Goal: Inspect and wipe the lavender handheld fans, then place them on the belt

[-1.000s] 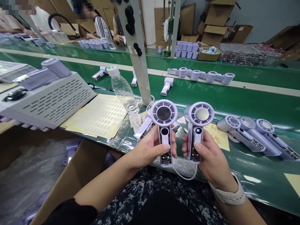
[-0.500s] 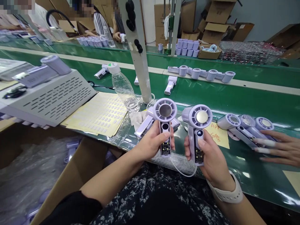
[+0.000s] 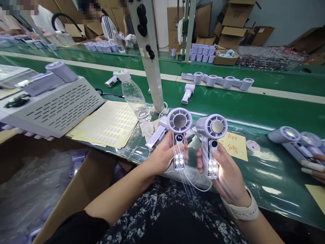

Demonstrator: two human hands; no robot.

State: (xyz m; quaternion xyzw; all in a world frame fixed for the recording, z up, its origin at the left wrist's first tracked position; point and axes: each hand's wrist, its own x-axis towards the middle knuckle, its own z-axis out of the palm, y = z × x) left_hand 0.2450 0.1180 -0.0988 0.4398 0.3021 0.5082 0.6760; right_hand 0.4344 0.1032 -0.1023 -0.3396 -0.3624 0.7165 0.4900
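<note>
Two lilac handheld fans stand upright side by side before me, heads up, with bright white lights glowing on their uncovered handle boards. My left hand is wrapped round the left fan, thumb on the handle below a lit display. Closed round the right fan is my right hand, its thumb under a dark round display. The fan heads are apart from each other. Just behind my left hand, another lilac fan lies on the bench by a white cloth.
A water bottle leans beside sticker sheets. Left stands a slotted grey box. A metal post rises ahead. More fans line the green conveyor belt. At right, a co-worker's hand holds several fans.
Both handle boards have lit up. The left fan's display has come on and the right one's has gone dark. The co-worker's hand has pulled several fans to the right.
</note>
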